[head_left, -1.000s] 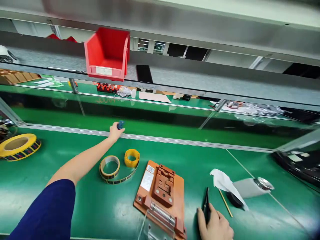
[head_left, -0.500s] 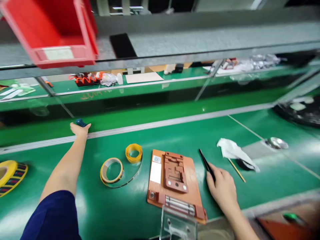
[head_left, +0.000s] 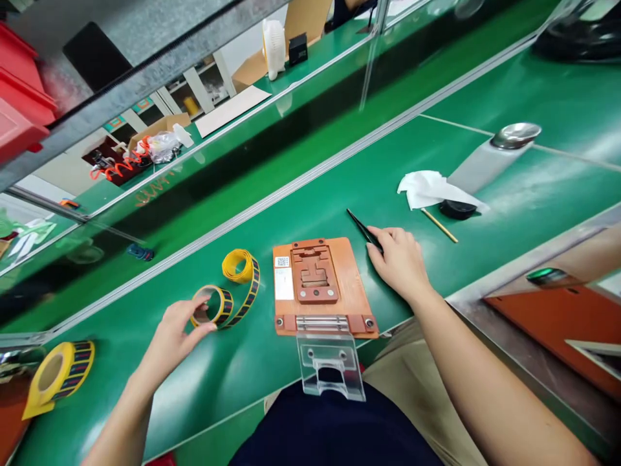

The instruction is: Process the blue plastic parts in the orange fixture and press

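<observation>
"What's changed, going left to right?"

"The yellow label reel (head_left: 77, 369) sits at the left. Next, the dark blue object (head_left: 140, 252) lies beyond the far metal rail (head_left: 233, 223); half a second ago it was at my left fingers. Now my left hand (head_left: 177, 327) is back nearer, at the roll of label tape (head_left: 226, 307) on the green bench (head_left: 233, 378)."

"Gripping it?"

"Thumb and forefinger are at its left side; whether they pinch, I cannot tell. A strip curves between it and the yellow coil (head_left: 246, 268)."

"Meaning what?"

"I'd judge the blue object is dealt with for now and the roll has my attention. Further right is the orange fixture (head_left: 315, 285), its clear cover (head_left: 334, 353) swung toward me."

"And the right?"

"My right hand (head_left: 400, 265) is still closed around the black tweezers (head_left: 361, 226), just right of the fixture. Beyond lies a white cloth (head_left: 424, 188)."
</observation>
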Demonstrator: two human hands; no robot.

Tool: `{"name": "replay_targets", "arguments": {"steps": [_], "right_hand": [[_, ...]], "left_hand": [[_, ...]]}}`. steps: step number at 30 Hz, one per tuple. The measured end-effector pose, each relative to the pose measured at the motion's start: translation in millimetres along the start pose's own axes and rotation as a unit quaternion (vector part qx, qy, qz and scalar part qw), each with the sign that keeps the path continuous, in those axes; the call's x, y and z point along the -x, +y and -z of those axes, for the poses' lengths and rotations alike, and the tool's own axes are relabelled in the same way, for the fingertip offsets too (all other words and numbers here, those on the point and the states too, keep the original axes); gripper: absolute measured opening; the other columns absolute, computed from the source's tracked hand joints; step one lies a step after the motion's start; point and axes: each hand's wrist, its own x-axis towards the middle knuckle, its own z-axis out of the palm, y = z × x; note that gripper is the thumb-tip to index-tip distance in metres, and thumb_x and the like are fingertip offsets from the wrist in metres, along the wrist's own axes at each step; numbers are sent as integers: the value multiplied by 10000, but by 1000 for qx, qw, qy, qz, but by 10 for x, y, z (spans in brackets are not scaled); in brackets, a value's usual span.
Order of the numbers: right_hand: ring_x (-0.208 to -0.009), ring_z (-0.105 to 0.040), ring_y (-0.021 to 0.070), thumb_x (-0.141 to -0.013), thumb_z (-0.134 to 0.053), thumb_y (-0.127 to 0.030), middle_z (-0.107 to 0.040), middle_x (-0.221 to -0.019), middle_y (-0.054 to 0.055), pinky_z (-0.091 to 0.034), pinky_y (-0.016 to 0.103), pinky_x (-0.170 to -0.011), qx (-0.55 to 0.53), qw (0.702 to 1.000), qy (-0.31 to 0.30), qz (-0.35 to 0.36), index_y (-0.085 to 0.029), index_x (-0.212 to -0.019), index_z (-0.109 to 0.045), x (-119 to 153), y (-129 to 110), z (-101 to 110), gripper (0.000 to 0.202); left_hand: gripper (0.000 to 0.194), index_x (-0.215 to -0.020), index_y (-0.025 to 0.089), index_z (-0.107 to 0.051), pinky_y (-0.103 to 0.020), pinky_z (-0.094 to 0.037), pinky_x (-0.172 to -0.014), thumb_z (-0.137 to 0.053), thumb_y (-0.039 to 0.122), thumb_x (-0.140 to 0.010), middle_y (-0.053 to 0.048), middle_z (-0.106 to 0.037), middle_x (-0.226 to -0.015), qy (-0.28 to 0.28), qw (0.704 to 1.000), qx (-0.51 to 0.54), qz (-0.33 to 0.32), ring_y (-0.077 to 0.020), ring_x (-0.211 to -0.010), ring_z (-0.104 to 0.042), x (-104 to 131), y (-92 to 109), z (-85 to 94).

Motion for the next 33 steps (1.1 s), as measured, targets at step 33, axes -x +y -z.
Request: {"name": "replay_targets", "arguments": {"steps": [33], "right_hand": [[-983, -540, 322, -978, -461, -356, -658, -1068, 134, -416, 419, -806, -75, 997, 20, 18, -193, -1245, -678, 36, 53, -28, 381]], "left_hand": [[403, -1288, 170, -612, -389, -478, -1022, -562, 291, -907, -112, -784, -1117, 112, 978, -153, 86, -281, -1093, -719, -1151, -302, -300]]}}
